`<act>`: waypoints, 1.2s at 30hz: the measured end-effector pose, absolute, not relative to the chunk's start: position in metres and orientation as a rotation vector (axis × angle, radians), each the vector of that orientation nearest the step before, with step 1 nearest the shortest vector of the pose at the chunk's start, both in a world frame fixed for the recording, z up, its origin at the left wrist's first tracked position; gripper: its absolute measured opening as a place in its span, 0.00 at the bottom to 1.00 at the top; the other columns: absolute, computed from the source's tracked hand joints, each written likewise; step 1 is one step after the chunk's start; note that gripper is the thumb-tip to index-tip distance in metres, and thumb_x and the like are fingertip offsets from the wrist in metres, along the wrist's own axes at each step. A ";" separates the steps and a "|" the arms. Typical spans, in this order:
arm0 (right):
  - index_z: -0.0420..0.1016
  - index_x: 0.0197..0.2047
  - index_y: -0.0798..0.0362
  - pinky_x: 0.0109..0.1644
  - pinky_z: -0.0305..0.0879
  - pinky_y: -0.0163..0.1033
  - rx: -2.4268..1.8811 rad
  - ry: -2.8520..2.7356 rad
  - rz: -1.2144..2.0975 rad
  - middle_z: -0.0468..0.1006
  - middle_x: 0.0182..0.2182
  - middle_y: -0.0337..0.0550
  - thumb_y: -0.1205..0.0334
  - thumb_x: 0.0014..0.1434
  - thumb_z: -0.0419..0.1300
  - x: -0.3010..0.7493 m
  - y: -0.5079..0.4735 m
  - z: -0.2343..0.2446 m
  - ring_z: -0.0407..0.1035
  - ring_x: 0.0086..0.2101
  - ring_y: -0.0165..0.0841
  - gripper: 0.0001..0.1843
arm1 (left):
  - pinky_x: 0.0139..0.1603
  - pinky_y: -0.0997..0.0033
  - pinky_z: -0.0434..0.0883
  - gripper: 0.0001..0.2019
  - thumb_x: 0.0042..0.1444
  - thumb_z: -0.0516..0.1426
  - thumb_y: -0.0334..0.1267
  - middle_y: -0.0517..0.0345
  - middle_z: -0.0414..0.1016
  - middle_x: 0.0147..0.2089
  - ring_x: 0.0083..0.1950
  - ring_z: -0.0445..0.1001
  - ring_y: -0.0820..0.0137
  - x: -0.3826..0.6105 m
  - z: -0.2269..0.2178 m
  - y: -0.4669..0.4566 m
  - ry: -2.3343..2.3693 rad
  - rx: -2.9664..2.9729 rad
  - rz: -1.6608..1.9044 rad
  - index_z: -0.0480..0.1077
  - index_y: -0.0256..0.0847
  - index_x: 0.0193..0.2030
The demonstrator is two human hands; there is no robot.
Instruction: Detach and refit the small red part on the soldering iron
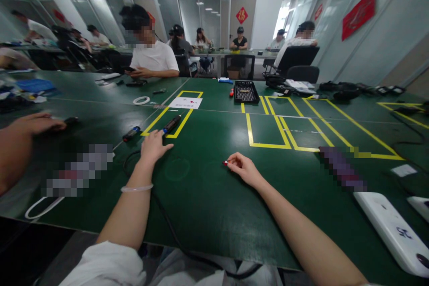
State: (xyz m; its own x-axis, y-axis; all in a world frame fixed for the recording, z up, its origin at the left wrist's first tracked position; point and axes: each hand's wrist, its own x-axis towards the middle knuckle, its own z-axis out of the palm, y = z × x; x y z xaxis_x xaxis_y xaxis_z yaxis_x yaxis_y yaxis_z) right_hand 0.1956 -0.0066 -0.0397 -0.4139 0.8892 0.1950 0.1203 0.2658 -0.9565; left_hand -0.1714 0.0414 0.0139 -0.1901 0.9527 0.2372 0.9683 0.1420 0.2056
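Note:
My left hand [154, 146] is stretched forward over the green table [201, 205], thumb spread out to the right. Its fingertips are at the near end of a black cylindrical tool with a blue band [172, 125], which looks like an electric screwdriver; whether they touch it is hard to tell. Just left of that lies a similar dark tool with a blue part [131, 134]. On the right, my right hand [243, 169] rests low over the table with thumb and fingers pinched on a small red piece [225, 163], mostly hidden by the fingers.
Yellow tape [270, 145] marks rectangles on the table, one holding a white paper [186, 103]. Farther back stands a black tray of small parts [247, 98], beside a red item [231, 92]. A black cable [167, 223] runs nearby. Another person's hand [43, 123] reaches in from the left.

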 end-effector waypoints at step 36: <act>0.68 0.38 0.50 0.35 0.60 0.34 -1.124 -2.129 0.450 0.69 0.38 0.42 0.64 0.62 0.56 0.195 -0.016 -0.032 0.65 0.32 0.32 0.01 | 0.56 0.60 0.66 0.33 0.56 0.59 0.40 0.45 0.67 0.58 0.57 0.68 0.57 0.004 -0.003 -0.003 -1.637 -2.901 -0.413 0.54 0.42 0.67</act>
State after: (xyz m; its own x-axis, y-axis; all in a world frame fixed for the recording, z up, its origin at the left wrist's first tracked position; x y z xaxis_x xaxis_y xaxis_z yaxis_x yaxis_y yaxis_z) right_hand 0.1954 -0.0158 -0.0316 -0.3971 0.8233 0.4055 0.5890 0.5675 -0.5753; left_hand 0.0041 -0.0026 -0.0029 0.4999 0.8596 0.1058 0.8071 -0.5066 0.3031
